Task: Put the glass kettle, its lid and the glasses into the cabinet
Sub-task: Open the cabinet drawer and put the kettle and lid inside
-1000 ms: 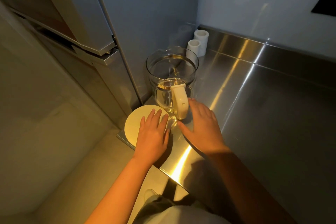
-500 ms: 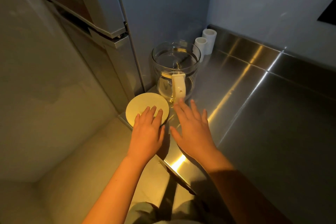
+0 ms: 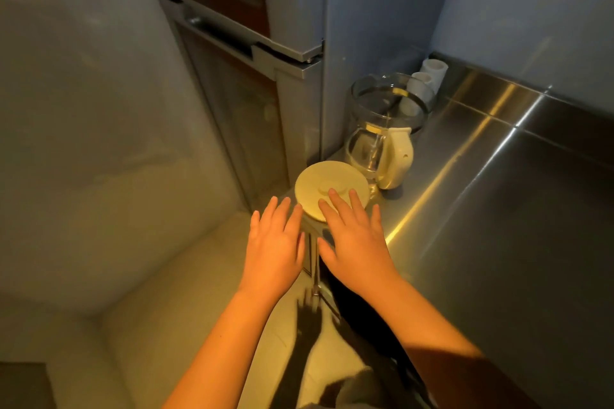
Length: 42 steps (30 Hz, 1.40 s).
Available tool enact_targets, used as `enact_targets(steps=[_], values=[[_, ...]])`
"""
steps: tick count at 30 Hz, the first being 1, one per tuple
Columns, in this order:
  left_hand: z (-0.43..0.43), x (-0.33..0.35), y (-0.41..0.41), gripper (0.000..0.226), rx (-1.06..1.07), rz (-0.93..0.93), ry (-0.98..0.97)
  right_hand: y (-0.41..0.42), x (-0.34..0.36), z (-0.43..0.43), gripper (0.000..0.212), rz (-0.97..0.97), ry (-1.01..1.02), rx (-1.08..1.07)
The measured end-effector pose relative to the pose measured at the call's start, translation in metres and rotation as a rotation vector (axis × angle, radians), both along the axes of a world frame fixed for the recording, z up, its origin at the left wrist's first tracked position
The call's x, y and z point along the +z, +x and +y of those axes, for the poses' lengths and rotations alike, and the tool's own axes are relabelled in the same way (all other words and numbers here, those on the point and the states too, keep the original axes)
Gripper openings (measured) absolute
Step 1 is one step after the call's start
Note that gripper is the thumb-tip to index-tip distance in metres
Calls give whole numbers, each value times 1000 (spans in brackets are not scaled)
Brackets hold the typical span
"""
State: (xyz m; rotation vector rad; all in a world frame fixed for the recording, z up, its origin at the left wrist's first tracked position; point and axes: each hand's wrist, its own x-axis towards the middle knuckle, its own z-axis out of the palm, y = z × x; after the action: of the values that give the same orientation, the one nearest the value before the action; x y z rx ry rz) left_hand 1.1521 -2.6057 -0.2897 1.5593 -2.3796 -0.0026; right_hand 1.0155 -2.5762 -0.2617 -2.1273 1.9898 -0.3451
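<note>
The glass kettle (image 3: 382, 129) with a cream handle stands without its lid at the left end of the steel counter (image 3: 498, 209). Its round cream lid (image 3: 327, 188) lies flat in front of it at the counter's corner. Two white glasses (image 3: 427, 81) stand behind the kettle against the wall. My right hand (image 3: 354, 236) is flat with straight fingers, its fingertips over the lid's near edge. My left hand (image 3: 274, 244) hovers flat just left of the lid, past the counter's edge, holding nothing. The tall cabinet (image 3: 239, 53) stands to the left of the kettle.
The cabinet's doors look closed, with a bar handle (image 3: 219, 33) on the lower door. A pale wall and floor fill the left. The steel counter stretches right along the blue wall.
Both hands have drawn back from the kettle and shifted left; the right hand left the kettle's handle and now lies over the lid. The view has swung left toward the cabinet.
</note>
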Motion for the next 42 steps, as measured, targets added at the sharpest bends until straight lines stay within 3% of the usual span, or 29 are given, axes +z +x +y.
enact_targets(steps=[15,28,42], values=[[-5,16,130,50,-125,20,85,138,9,3,59,78,22,-140],[-90,15,167,52,-145,35,108,180,6,-82,60,72,41,-195],[-202,29,162,52,-364,34,110,185,18,-175,60,23,24,-426]])
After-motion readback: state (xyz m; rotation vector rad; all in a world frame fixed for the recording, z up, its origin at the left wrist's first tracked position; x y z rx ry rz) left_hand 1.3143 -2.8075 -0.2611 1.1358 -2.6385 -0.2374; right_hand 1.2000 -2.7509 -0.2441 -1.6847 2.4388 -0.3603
